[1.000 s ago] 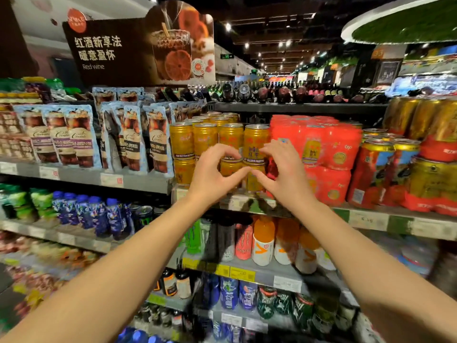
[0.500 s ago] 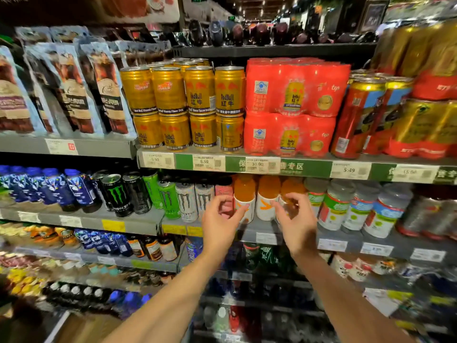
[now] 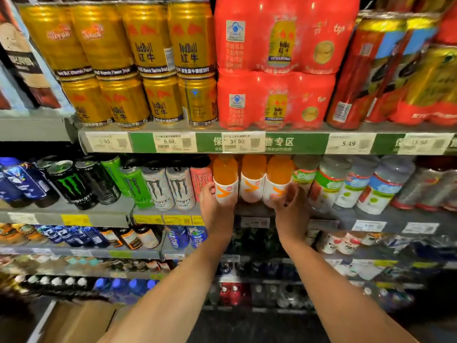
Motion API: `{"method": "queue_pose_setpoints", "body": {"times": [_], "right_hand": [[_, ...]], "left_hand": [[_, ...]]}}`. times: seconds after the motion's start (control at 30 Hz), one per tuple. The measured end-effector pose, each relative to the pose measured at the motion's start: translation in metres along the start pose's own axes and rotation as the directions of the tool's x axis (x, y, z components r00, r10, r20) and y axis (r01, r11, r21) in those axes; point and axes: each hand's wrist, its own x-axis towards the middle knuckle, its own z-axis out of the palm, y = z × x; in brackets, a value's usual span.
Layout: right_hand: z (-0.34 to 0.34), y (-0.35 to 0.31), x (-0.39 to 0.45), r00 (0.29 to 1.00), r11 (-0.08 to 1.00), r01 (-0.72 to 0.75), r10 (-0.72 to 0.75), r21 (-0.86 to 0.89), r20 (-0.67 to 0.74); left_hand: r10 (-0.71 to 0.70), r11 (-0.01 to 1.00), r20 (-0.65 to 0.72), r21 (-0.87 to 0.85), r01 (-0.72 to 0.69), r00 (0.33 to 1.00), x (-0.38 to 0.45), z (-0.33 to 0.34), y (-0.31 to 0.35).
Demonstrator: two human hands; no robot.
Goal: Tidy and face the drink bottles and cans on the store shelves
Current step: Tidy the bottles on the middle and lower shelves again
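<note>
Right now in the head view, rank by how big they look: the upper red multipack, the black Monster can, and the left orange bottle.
1. upper red multipack, clearly largest
2. black Monster can
3. left orange bottle; its base is hidden behind the left hand, so ranks two and three are unsure

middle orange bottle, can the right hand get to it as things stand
Probably yes: the middle orange bottle stands at the shelf front, uncovered, right beside the right hand, which holds its neighbour.

Orange bottles [image 3: 252, 179] packed tight — price rail [image 3: 247, 143] crowds overhead.
</note>
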Motion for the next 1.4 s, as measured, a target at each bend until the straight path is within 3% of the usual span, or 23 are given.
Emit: {"method": "queue_pose_setpoints", "body": {"times": [0.27,0.67,0.83,0.93,1.17,1.3,1.4], "right_hand": [[0.005,0.015,0.003,0.999,0.999,0.042,-0.042,-0.026,-0.008],[0.005,0.028,0.01,0.996,0.997,0.077,-0.079,0.027,0.053],[-0.023,0.036,-0.001,0.998,0.995,0.032,-0.037,0.098,0.049],[-0.043,0.042,-0.004,1.0,0.995,-0.014,0.013,0.102,0.004],[-0.093,0.069,0.008,0.984,0.985,-0.116,0.132,0.131,-0.116],[-0.131,0.083,0.033,0.967,0.993,-0.067,0.09,0.101,-0.239],[-0.152,0.096,0.054,0.965,0.992,-0.06,0.087,0.115,-0.248]], "left_hand": [[0.061,0.994,-0.096,0.1,-0.051,0.994,-0.002,0.019,-0.006],[0.109,0.991,-0.138,0.091,-0.096,0.984,-0.019,0.028,-0.002],[0.07,0.997,-0.032,-0.023,-0.071,0.997,-0.041,0.031,0.003],[0.153,0.988,0.064,0.001,-0.153,0.986,-0.058,0.039,0.008],[0.127,0.992,0.299,-0.033,-0.122,0.946,-0.09,0.072,0.021],[0.132,0.991,0.345,-0.024,-0.132,0.929,-0.103,0.104,0.035],[0.181,0.983,0.319,-0.018,-0.185,0.93,-0.116,0.135,0.042]]}}
